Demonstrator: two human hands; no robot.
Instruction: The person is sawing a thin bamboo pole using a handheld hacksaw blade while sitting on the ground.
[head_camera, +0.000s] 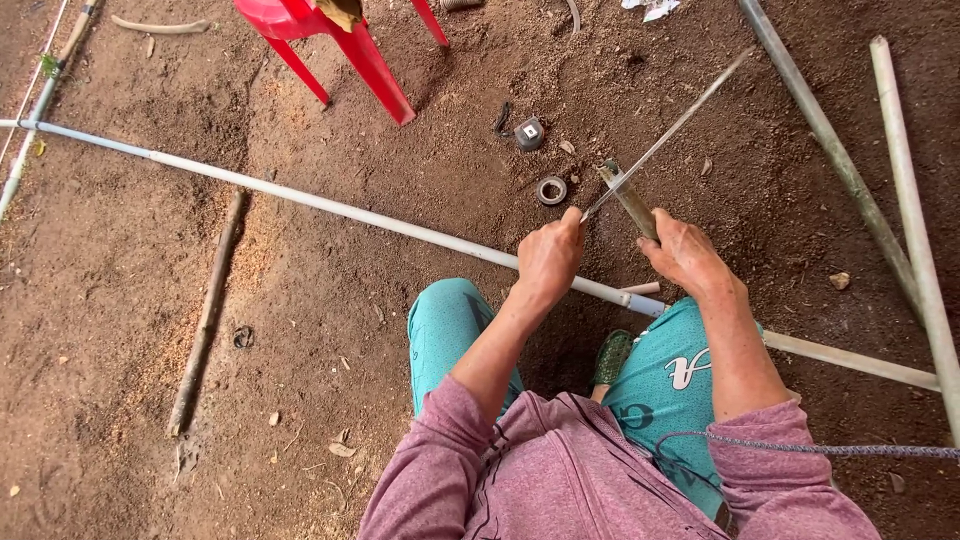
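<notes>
My left hand (548, 258) is closed around the handle end of a long thin metal blade (672, 128) that slants up and to the right over the dirt. In my right hand (686, 252) I grip a short greenish-brown stick (625, 193); its upper end touches the blade just above my left hand. Both hands hover over my knees in teal trousers (445, 320). A long pale pipe (300, 200) lies on the ground beneath the hands.
Red plastic chair legs (370, 60) stand at the top. A tape ring (551, 190) and a small grey object (529, 132) lie on the soil beyond the hands. Two long poles (900, 180) run down the right side, a thin wooden stick (205, 315) lies left, and a braided cord (840, 450) crosses the lower right.
</notes>
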